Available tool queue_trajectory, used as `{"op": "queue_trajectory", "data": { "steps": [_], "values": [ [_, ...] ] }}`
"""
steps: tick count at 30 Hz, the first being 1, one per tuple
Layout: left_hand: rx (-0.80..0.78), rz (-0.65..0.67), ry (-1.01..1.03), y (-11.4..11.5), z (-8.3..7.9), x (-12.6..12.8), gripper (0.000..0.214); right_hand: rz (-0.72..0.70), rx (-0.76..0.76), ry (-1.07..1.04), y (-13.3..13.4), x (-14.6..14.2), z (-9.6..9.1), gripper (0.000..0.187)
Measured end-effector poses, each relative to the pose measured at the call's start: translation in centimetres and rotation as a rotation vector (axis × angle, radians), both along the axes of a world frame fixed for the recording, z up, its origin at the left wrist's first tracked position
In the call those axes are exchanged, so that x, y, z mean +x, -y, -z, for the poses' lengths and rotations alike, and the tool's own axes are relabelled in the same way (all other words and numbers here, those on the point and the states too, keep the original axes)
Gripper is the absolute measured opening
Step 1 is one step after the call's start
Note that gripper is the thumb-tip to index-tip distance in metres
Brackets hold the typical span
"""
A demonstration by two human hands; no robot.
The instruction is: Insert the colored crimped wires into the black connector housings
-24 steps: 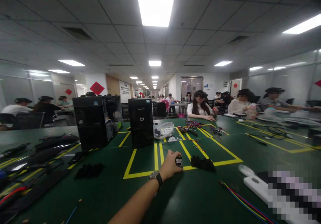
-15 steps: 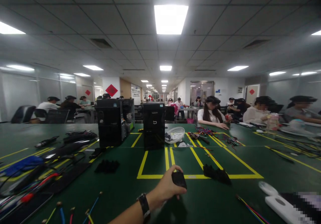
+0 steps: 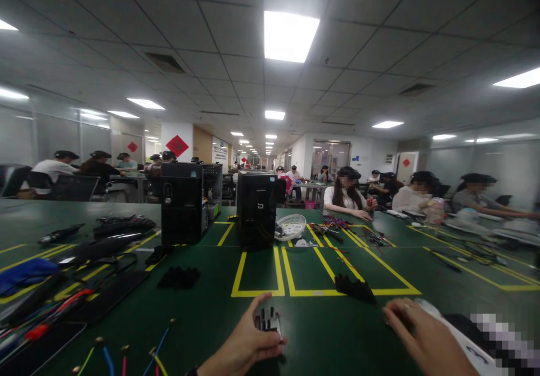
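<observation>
My left hand (image 3: 253, 339) is closed around a small block (image 3: 268, 321) with a silvery edge and black slotted parts, held between thumb and fingers above the green table near its front. My right hand (image 3: 422, 331) is at the right, its fingers curled together and partly blurred. Whatever is between those fingertips cannot be made out. Beside that hand lies a white handheld device (image 3: 476, 345), partly covered by it. Black jagged-edged pieces lie farther in, one (image 3: 354, 289) on the right and a cluster (image 3: 179, 277) on the left.
Two black computer towers (image 3: 181, 204) (image 3: 256, 210) stand at mid-table, near a white basket (image 3: 291, 227) and loose cables (image 3: 337, 224). Yellow tape (image 3: 261, 294) marks the green table. Blue gloves (image 3: 27, 273), dark tools and coloured wires (image 3: 105, 359) crowd the left. A person (image 3: 348, 196) sits opposite.
My right hand has come into view at the right, where coloured wires showed before. My left hand has moved left and turned the block, showing its slotted side. The view has shifted slightly.
</observation>
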State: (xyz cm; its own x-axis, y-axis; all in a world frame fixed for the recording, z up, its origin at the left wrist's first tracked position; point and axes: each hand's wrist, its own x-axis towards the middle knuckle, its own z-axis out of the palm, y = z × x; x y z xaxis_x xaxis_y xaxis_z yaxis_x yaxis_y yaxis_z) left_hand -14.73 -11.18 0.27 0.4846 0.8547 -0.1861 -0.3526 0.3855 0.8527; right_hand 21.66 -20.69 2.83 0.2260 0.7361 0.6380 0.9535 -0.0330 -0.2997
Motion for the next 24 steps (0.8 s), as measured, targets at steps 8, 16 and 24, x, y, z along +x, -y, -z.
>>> {"op": "queue_trajectory", "data": {
  "steps": [8, 16, 24],
  "values": [
    [-0.061, 0.008, 0.054, -0.1, 1.7, 0.3, 0.077, -0.014, -0.334, 0.053, -1.4, 4.8, 3.3, 0.02],
    [-0.15, -0.01, 0.116, -0.1, 1.7, 0.3, 0.05, 0.096, -0.373, 0.19, -1.7, 4.3, 1.4, 0.029],
    [-0.084, -0.158, 0.132, -1.1, 1.4, 2.2, 0.035, -0.166, -0.229, -0.107, -4.7, -6.1, -0.7, 0.034]
  ]
}}
